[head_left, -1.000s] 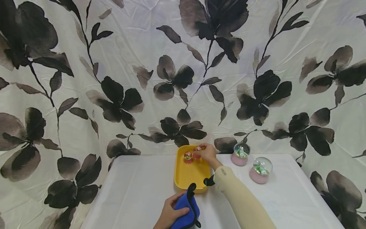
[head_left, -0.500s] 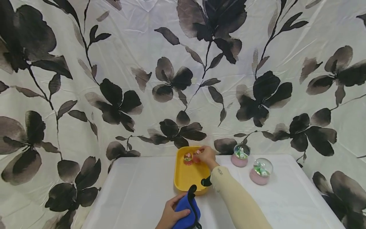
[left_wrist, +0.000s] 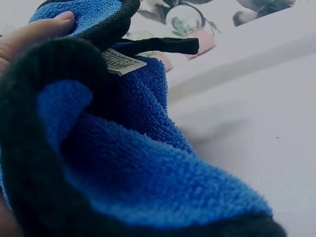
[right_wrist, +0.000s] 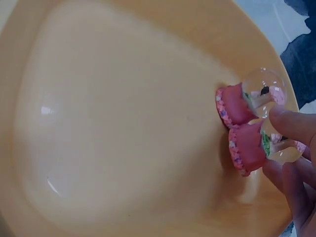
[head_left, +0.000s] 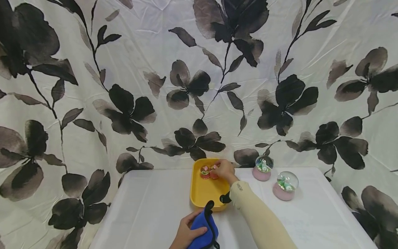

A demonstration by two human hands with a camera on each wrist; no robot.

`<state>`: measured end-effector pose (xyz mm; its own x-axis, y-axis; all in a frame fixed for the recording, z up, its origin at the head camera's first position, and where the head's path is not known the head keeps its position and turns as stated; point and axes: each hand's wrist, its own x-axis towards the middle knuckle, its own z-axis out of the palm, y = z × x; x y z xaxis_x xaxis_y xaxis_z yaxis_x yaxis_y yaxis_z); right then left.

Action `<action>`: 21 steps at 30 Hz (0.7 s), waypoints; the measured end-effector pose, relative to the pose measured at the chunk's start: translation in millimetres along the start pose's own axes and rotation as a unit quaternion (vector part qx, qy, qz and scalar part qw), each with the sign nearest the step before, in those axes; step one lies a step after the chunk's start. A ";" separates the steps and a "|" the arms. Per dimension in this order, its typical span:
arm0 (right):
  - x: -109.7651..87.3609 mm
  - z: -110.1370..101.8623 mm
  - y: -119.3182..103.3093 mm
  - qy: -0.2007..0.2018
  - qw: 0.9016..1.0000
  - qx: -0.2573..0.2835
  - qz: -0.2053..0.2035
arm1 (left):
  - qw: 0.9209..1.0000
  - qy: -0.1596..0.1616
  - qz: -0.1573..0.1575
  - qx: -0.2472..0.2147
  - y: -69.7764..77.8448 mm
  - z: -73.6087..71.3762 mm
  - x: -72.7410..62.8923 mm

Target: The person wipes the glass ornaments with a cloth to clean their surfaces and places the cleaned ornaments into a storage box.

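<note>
Touching a twin globe (right_wrist: 237, 104), one small globe (right_wrist: 248, 148) sits pinched in the right hand (head_left: 226, 170).

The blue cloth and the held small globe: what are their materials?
The blue cloth looks like matt terry or microfibre: its pile is fuzzy. The small globe seems glass or clear plastic on top, being smooth and see-through; its pink base, bumpy at the foot, may be moulded resin.

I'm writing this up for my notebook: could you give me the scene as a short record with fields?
Left hand: grips blue cloth, black-edged
Right hand: pinches one small red-based globe
Second small globe: close beside it
Yellow tray: holds both small globes
Pink-based globes: two, on table, right of tray
Backdrop: floral sheet
</note>
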<state>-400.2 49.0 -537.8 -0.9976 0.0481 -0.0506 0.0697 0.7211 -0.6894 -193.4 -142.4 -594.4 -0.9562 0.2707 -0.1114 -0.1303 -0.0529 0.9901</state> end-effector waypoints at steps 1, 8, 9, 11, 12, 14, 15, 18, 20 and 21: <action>0.4 0.1 0.3 0.000 1.000 -0.003 0.000 | 1.000 0.001 -0.002 0.002 -0.4 0.2 0.2; 1.6 5.8 4.7 -0.029 0.999 0.016 -0.013 | 1.000 -0.001 -0.019 0.009 -4.7 1.0 -1.8; 1.1 6.4 5.1 -0.033 0.999 0.021 -0.013 | 1.000 -0.002 -0.020 0.008 -5.1 1.1 -2.3; -0.2 6.7 5.2 -0.036 0.999 0.027 -0.010 | 1.000 -0.004 -0.021 0.007 -5.8 1.4 -3.1; -1.1 6.4 5.0 -0.035 0.999 0.027 -0.008 | 1.000 -0.005 -0.021 0.006 -6.3 1.4 -3.1; -2.9 5.5 4.3 -0.033 0.999 0.032 -0.004 | 1.000 -0.007 -0.019 0.003 -7.6 1.2 -3.6; -3.3 5.1 4.1 -0.032 0.999 0.035 -0.003 | 1.000 -0.007 -0.019 0.003 -8.8 1.0 -3.6; -3.9 3.9 4.3 -0.032 0.999 0.043 -0.008 | 1.000 -0.006 -0.022 0.002 -9.9 1.5 -3.4; -3.4 3.9 5.4 -0.028 0.998 0.051 -0.016 | 1.000 -0.005 -0.021 0.000 -9.5 2.7 -3.6; -2.9 4.3 6.5 -0.026 0.998 0.053 -0.022 | 1.000 -0.004 -0.021 0.000 -9.4 3.2 -3.3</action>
<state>-396.8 50.6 -545.3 -0.9984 -0.0193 -0.0540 0.0289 0.6439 -0.7646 -188.2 -139.7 -603.0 -0.9474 0.2813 -0.1529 -0.1710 -0.0408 0.9844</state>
